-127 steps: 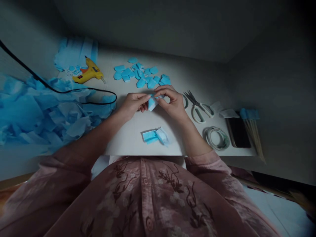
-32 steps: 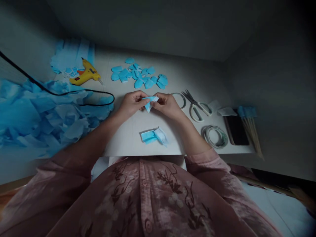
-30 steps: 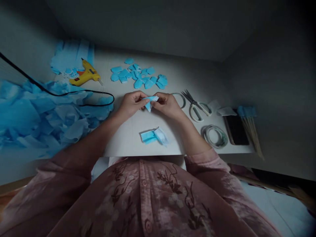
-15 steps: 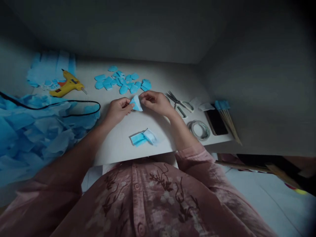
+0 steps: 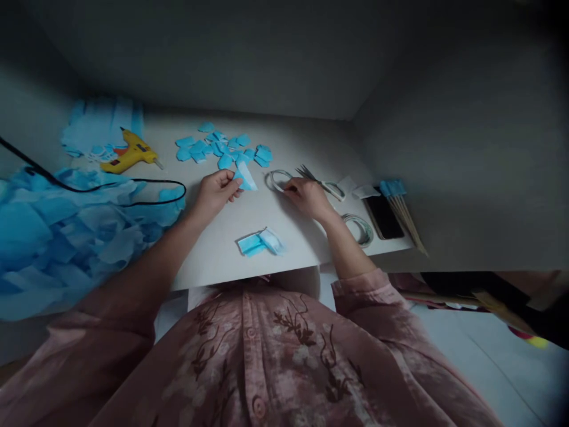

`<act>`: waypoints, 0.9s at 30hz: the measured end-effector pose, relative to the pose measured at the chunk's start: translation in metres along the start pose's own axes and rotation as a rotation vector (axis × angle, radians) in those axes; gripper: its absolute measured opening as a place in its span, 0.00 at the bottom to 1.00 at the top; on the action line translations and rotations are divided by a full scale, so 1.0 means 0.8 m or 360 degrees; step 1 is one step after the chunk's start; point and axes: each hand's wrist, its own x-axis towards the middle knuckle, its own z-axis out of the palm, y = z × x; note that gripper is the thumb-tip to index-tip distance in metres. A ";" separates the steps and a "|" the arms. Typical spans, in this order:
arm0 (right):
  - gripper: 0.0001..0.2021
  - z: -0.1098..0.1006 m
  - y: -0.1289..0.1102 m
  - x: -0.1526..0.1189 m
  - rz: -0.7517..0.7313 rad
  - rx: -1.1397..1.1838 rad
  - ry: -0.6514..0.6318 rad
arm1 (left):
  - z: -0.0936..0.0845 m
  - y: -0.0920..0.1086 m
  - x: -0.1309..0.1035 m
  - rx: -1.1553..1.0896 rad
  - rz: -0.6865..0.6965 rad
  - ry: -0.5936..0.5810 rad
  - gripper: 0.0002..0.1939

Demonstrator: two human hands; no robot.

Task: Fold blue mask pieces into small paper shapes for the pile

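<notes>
My left hand (image 5: 219,191) pinches a folded blue-and-white piece of mask-like fabric (image 5: 245,178), its pointed end up. My right hand (image 5: 306,197) has its fingers curled at the near rim of a thin white tape roll (image 5: 280,172), partly covered by the hand. Just behind that hand lie open scissors (image 5: 335,190) with dark blades and pale handles. A wider tape roll (image 5: 362,230) lies by my right forearm. Closer to my body, a small blue-and-white folded piece (image 5: 260,242) rests on the white table (image 5: 213,261).
Several cut blue pieces (image 5: 222,148) lie at the back. On the left are a yellow glue gun (image 5: 133,153), a black cord (image 5: 57,181), stacked blue sheets (image 5: 104,121) and a heap of blue scraps (image 5: 80,237). A phone (image 5: 384,218) and blue-tipped sticks (image 5: 406,213) are right.
My right hand has left the folded fabric and moved right and nearer to the thin tape roll, which now shows farther left. My left hand still holds the fabric.
</notes>
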 end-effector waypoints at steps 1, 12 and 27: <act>0.06 0.003 -0.001 0.001 -0.0004 0.0255 0.0047 | -0.001 0.000 0.001 -0.0045 -0.0010 -0.0015 0.10; 0.06 0.066 -0.059 0.005 -0.0288 0.0590 0.0361 | 0.016 0.008 -0.019 -0.0227 0.0158 -0.0298 0.22; 0.20 -0.053 0.022 -0.041 0.0507 -0.1250 -0.0117 | 0.006 0.009 -0.008 -0.0109 0.0239 0.0054 0.22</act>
